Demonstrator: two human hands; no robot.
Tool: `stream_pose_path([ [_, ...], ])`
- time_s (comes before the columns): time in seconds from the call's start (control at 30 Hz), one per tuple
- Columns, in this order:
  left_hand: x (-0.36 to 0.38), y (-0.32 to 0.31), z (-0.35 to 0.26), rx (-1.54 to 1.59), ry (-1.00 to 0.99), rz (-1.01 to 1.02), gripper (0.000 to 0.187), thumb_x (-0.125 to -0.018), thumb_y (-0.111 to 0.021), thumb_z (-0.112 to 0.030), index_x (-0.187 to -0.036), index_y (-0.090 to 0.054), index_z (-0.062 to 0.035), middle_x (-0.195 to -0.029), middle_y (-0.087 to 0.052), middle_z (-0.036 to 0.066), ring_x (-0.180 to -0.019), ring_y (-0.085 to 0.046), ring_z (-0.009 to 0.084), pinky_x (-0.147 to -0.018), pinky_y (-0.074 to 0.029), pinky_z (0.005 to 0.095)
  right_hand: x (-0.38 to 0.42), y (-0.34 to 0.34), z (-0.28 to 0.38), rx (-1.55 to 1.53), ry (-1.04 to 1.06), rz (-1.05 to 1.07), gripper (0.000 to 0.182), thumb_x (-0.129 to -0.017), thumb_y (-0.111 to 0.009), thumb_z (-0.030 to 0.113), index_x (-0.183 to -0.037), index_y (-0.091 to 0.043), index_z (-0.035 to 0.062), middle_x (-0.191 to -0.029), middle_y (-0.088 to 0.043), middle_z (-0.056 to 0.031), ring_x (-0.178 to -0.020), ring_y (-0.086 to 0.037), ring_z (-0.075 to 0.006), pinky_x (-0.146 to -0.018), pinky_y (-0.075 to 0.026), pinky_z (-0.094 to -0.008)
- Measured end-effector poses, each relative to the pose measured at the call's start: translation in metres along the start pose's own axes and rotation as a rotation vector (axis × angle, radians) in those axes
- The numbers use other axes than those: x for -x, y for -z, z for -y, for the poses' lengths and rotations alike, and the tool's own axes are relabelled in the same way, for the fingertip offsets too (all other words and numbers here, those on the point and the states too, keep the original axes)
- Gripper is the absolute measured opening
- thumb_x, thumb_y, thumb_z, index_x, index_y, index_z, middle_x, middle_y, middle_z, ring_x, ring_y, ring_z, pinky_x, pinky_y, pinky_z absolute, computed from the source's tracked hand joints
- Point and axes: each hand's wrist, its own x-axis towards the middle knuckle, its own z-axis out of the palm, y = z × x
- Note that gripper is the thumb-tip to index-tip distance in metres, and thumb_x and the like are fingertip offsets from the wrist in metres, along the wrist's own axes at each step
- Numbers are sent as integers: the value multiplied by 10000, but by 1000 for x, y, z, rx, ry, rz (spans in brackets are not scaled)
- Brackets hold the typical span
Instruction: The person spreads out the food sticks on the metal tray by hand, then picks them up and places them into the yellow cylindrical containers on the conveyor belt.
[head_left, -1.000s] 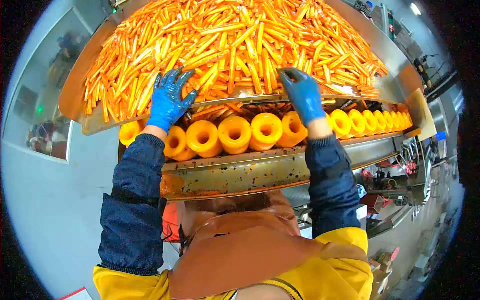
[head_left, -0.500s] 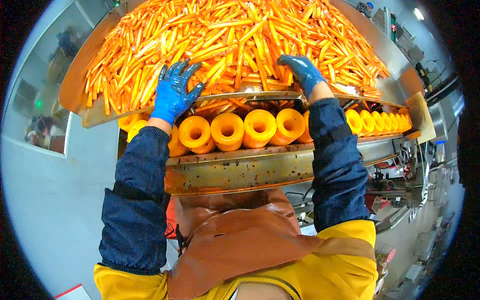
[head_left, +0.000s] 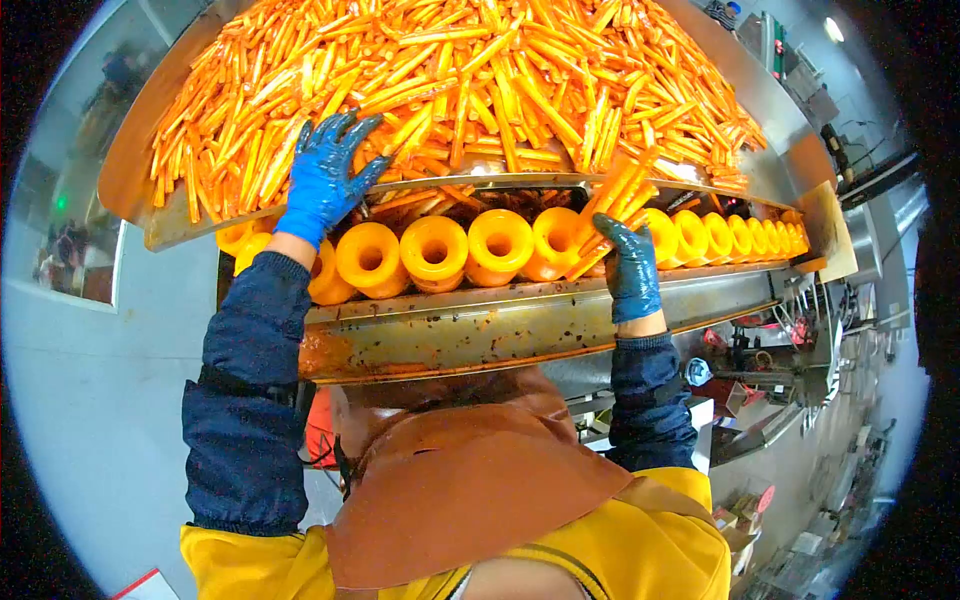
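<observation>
Orange, oily-looking sticks [head_left: 430,90] lie heaped in a wide metal tray [head_left: 130,190]. My left hand [head_left: 328,175], in a blue glove, rests with fingers spread on the near edge of the heap and holds nothing. A bundle of orange sticks [head_left: 622,195] is in my right hand [head_left: 630,268], also gloved in blue. The bundle slants over a row of hollow yellow-orange cups [head_left: 500,247], and its lower end is beside one cup's opening. My right palm hides part of the row.
In front of the cups runs a stained metal ledge [head_left: 450,335]. A tan board [head_left: 830,232] stands at the row's right end. Machinery and boxes [head_left: 735,395] are at the lower right, and a window [head_left: 85,240] is on the left wall.
My right hand has come back from the heap toward the cups and now holds a bundle of sticks. My left hand stays on the heap's near edge; the whole view has shifted slightly.
</observation>
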Motion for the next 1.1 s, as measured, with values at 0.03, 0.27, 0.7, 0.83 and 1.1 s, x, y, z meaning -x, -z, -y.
stream_pose_path([
  [0.03, -1, 1, -2, 31, 10, -4, 521, -809, -632, -429, -1285, -526, -245, -1297, -511, 113, -1234, -440, 286, -1082, -239, 509, 2, 0, 2, -3, 0, -8, 304, -746, -702, 36, -1041, -633, 14, -935, -662, -57, -843, -632, -162, -783, -499, -295],
  [0.27, -17, 14, -143, 747, -52, 81, 536, -800, -691, -386, -1259, -558, -145, -1218, -586, 118, -1093, -567, 302, -942, -448, 391, 15, -10, -11, 110, 34, 72, 279, -789, -680, 23, -1061, -616, 15, -922, -673, -56, -817, -640, -158, -751, -523, -287],
  [0.7, -14, -42, -197, 1153, 181, 258, 217, -830, -664, -184, -1014, -669, -68, -911, -680, 101, -836, -647, 198, -796, -504, 319, -14, 55, -7, 253, 42, -96, 236, -803, -669, 62, -1028, -651, -6, -923, -670, -36, -782, -615, -133, -720, -502, -275],
  [0.83, -25, -36, -192, 1196, 127, 459, 210, -865, -615, -130, -1043, -647, -22, -1002, -670, 89, -950, -614, 163, -872, -476, 313, -9, 69, 5, 264, -11, -112, 204, -790, -686, 94, -972, -665, 2, -888, -680, -54, -773, -629, -147, -691, -500, -281],
  [1.1, -36, -34, -162, 1133, 129, 205, 171, -839, -645, -85, -1002, -667, -38, -949, -685, 104, -875, -655, 188, -788, -505, 294, -3, 59, 18, 666, 261, -252, 207, -819, -646, 38, -1015, -662, -28, -936, -692, -91, -838, -640, -154, -759, -508, -290],
])
